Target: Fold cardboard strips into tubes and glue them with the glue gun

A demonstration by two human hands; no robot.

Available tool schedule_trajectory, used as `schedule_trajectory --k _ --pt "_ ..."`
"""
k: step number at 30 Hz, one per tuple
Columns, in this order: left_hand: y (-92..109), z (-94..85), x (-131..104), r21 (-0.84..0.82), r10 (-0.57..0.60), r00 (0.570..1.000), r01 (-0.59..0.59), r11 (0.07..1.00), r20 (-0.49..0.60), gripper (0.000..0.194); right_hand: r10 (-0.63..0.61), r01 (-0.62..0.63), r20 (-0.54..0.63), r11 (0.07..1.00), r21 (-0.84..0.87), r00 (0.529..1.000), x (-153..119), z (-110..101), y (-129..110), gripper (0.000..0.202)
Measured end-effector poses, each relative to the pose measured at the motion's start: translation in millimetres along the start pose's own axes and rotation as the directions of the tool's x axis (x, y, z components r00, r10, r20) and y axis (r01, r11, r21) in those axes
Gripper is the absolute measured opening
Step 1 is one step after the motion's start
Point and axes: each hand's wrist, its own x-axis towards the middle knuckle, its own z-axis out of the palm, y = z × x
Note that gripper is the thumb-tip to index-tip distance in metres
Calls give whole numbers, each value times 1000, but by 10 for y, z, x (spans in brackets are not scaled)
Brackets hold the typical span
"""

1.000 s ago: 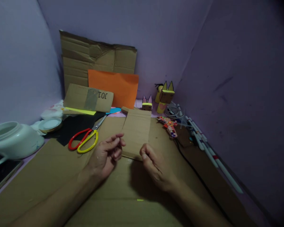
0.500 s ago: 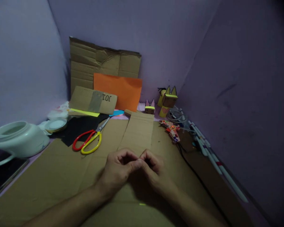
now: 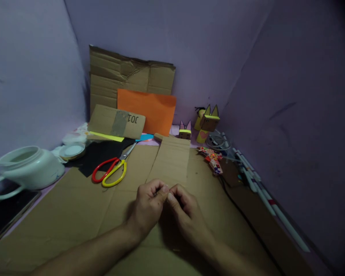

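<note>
My left hand (image 3: 150, 205) and my right hand (image 3: 186, 209) meet over the cardboard sheet (image 3: 74, 214), thumbs and fingertips pinched together. Whatever lies between the fingertips is hidden or too small to name. Just beyond them rests a cardboard strip (image 3: 172, 157). To the left of the hands lie scissors (image 3: 115, 170) with one red and one yellow handle, partly over black paper (image 3: 93, 153). On the right sits a colourful patterned glue gun (image 3: 212, 158) with a small red light and a black cord.
A white teapot-like pot (image 3: 37, 168) stands at left beside a dark flat device (image 3: 11, 211). Orange paper (image 3: 146, 111) and cardboard pieces lean at the back. Paper animal figures (image 3: 208, 124) stand back right. Rolled paper tubes (image 3: 276, 207) line the right wall.
My left thumb has lifted and shifted off the right thumb, and the left hand is turned more upright. The view has swung slightly left, so everything sits a little further right.
</note>
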Motion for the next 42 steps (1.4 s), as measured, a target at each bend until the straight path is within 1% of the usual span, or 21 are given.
schedule_trajectory --k 3,6,8,10,13,17,22,24,26,28,30,33,35,38,40,42 --pt "-7 -9 -8 10 2 1000 -2 1000 -24 29 -4 4 5 1000 8 1000 10 -9 -24 22" --pt "-12 -49 10 19 15 997 -13 1000 -81 34 -5 5 -18 1000 0 1000 9 -24 -31 22" --pt "-11 -85 31 20 22 995 -20 1000 -100 36 11 -10 -36 1000 10 999 8 -36 -29 23" --pt "-3 -113 42 17 26 997 -25 1000 -78 37 27 -26 -45 999 22 999 11 -44 -25 25" --pt "17 -116 20 2 30 1000 -30 1000 -8 39 52 -50 -45 998 37 998 16 -48 -17 26" --pt "19 -71 -17 -20 34 999 -33 999 39 32 81 -79 -27 995 65 996 17 -49 -12 29" --pt "-6 -83 53 -110 -39 997 47 993 72 36 65 -69 37 992 102 997 8 -70 -42 31" --pt "-3 -112 85 -147 -70 993 84 986 98 33 71 -77 51 987 140 996 5 -82 -50 30" --pt "6 -134 92 -179 -87 990 107 978 114 27 92 -98 41 977 187 995 8 -91 -44 28" --pt "14 -144 74 -202 -92 988 116 973 124 23 115 -118 30 968 222 993 14 -94 -27 26" --pt "14 -146 46 -215 -102 986 129 968 133 23 132 -137 34 963 234 991 20 -93 -2 25" --pt "-4 -144 21 -268 -149 979 182 946 141 23 167 -170 31 956 240 985 28 -93 38 25" --pt "-16 -144 30 -318 -173 975 210 925 140 24 185 -184 15 955 233 983 32 -102 52 30" --pt "-12 -141 67 -367 -180 975 217 904 132 26 186 -181 -4 961 207 983 33 -125 26 40" --pt "-2 -136 92 -381 -181 977 210 900 111 27 169 -168 8 968 189 986 23 -127 -20 44" --pt "1 -129 110 -369 -176 981 193 909 80 28 159 -171 71 966 195 985 6 -101 -69 41"
